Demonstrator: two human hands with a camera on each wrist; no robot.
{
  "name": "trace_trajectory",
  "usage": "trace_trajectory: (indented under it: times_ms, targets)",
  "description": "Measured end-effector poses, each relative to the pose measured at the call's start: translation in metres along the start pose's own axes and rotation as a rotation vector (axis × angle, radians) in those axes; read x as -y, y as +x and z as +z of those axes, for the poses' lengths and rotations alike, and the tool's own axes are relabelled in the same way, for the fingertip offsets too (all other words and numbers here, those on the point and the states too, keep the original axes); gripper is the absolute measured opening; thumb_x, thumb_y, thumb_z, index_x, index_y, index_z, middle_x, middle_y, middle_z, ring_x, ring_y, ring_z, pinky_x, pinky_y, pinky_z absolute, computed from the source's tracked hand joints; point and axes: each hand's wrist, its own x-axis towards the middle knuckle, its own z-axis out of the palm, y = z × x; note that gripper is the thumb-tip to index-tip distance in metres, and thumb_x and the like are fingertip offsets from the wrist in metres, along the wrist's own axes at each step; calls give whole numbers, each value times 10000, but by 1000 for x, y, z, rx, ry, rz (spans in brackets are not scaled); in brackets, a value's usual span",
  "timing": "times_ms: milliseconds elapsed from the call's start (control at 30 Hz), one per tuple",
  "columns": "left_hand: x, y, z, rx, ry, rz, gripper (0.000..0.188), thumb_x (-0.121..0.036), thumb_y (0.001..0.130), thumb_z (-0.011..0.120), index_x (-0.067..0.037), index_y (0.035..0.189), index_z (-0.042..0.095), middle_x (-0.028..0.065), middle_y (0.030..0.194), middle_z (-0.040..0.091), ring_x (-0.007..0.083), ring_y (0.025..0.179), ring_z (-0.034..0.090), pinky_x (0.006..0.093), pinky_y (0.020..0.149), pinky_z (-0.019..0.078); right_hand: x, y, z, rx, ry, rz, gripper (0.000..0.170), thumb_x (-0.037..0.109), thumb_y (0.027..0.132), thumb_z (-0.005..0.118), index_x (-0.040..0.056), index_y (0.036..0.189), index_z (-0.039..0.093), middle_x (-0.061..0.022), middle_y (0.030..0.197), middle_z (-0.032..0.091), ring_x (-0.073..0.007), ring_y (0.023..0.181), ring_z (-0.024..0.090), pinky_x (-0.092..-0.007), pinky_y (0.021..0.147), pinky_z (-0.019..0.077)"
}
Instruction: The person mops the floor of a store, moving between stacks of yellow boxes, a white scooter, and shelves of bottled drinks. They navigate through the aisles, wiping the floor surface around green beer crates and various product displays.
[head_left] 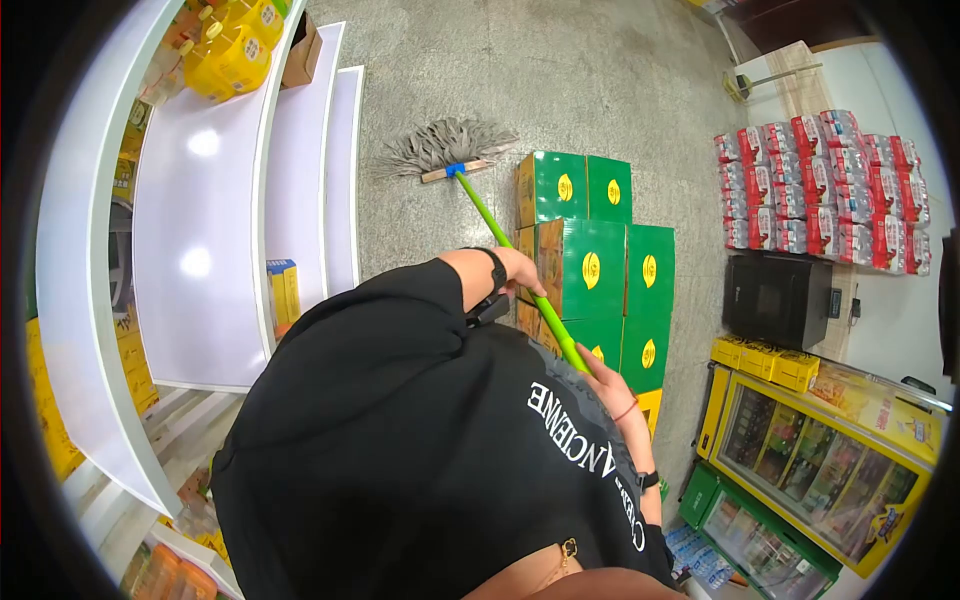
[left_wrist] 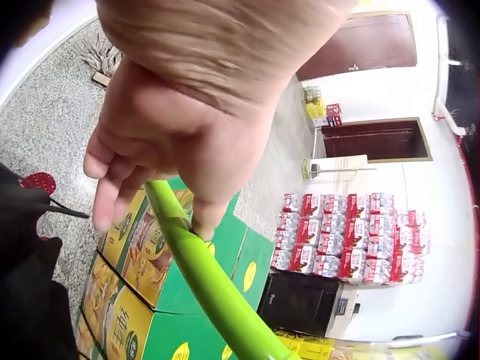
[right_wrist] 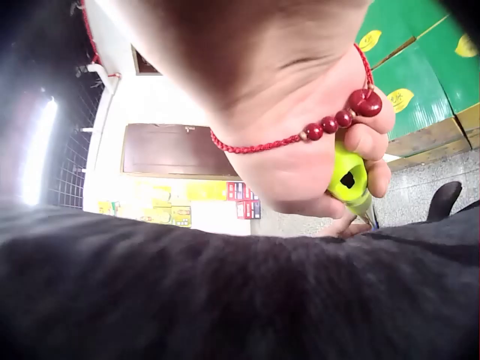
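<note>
A mop with grey strands lies spread on the floor in the head view, its bright green handle running back toward the person's black shirt. The left hand holds the middle part of the handle; in the left wrist view this hand has its thumb against the green handle and its fingers loosely bent on the other side. Near the handle's upper end is the right hand, close to the shirt. The right wrist view shows the right hand curled round the hollow green end.
Stacked green cartons stand right beside the handle. White shelves line the left side. Red-and-white packs, a black box and a yellow-framed freezer are on the right. Grey speckled floor extends past the mop.
</note>
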Motion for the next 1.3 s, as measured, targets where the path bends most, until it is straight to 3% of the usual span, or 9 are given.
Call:
trace_trajectory:
  times_ms: [233,267,467,700,767,933,1167,1200,1300]
  targets:
    - [-24,-16,17,27,79,-6,595,-496,800,510,-49,1191,471,137,921,620,199,670,621,360,625,435,-9,-31,-10,-37,77,46,472,164,815,542,54,1257,419,-196,1112,551,-254,1054,529,-295,877,392]
    - [-21,-10,16,40,80,1,582,-502,815,479,-66,1201,468,141,932,620,202,682,625,350,597,426,-16,-25,-10,-70,-15,-49,450,130,806,535,46,1238,441,-186,1045,578,-225,880,599,-283,772,448]
    - [-4,-9,-12,-35,-118,5,584,-530,831,407,-129,1256,426,162,978,612,222,735,634,372,628,425,61,9,-27,-58,1,53,433,88,791,512,38,1219,463,-107,761,602,-130,497,530,-258,508,446]
    - [51,22,-98,-159,-269,48,581,-526,834,398,-113,1241,439,210,981,593,252,662,638,371,556,437,86,117,-27,-63,-21,47,481,137,786,534,68,1251,433,-133,761,610,-157,534,565,-284,556,463]
    - [64,22,-136,-237,-427,93,613,-463,851,426,23,1224,404,254,927,565,298,627,622,381,525,516,110,158,-31,-19,-46,101,494,160,785,539,80,1259,426,-150,796,613,-158,546,571,-290,574,466]
    - [81,-17,-241,-347,-445,121,552,-420,858,431,-5,1221,424,265,950,554,310,622,616,363,489,522,147,281,-39,-22,-127,39,514,259,788,529,116,1269,414,-213,997,591,-316,914,584,-351,785,455]
    - [96,-46,-354,-406,-574,140,546,-404,830,473,-21,1217,433,271,1061,521,318,602,596,346,470,527,186,422,-56,30,-48,89,542,293,789,525,140,1290,386,-208,985,594,-313,908,586,-351,777,454]
    - [97,-46,-364,-412,-566,141,567,-425,825,478,-17,1217,433,271,1092,509,314,630,605,417,534,515,187,428,-58,28,-40,96,539,293,791,524,139,1289,386,-210,992,591,-317,917,581,-354,783,451]
    - [108,-17,-388,-358,-508,52,616,-498,828,418,-64,1265,379,238,1122,516,240,707,609,357,607,393,192,448,-61,17,-31,90,531,291,798,519,137,1289,386,-213,1011,582,-324,935,570,-359,796,445]
